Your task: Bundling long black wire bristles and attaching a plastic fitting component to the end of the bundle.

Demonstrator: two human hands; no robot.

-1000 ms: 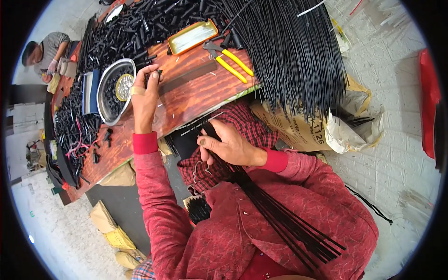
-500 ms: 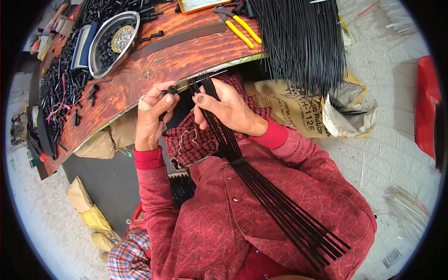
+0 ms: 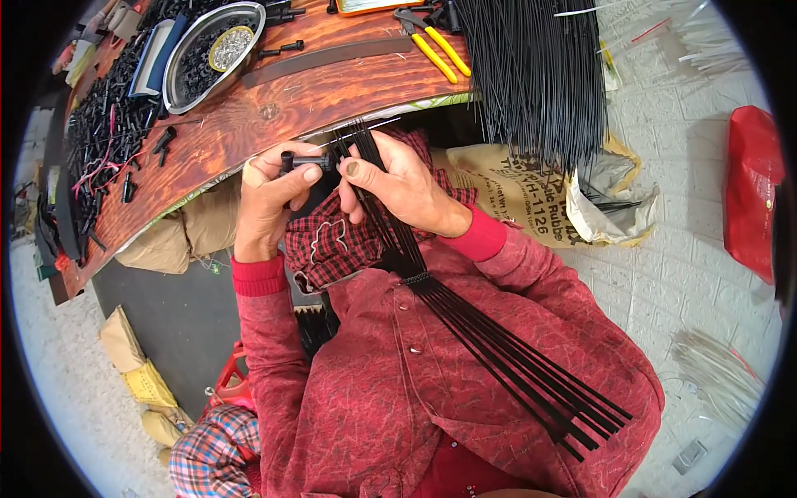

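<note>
My left hand (image 3: 267, 192) is closed on a short black plastic fitting (image 3: 309, 162), pinched between thumb and fingers with its narrow end towards the right. Beside it, my right hand (image 3: 408, 189) grips the upper ends of a bundle of thin black ribs (image 3: 506, 353), which a dark band gathers at mid-length. The ribs fan out below across my red jacket (image 3: 357, 390). A thin bright wire (image 3: 385, 122) runs crosswise by the ribs' upper ends. The fitting's tip lies close to my right fingers; whether it touches the ribs I cannot tell.
On the wooden table (image 3: 340, 95) lie yellow-handled pliers (image 3: 436, 51), a flat dark strip (image 3: 332, 62), a metal tray (image 3: 172, 83) of small black parts and several loose black fittings (image 3: 164, 141). Many long black rods (image 3: 540, 83) overhang its right side above a brown paper sack (image 3: 506, 195).
The black fitting in my left hand has turned from end-on to lying sideways, nearer my right fingers. My right hand keeps its hold on the ribs. The whole view has shifted slightly.
</note>
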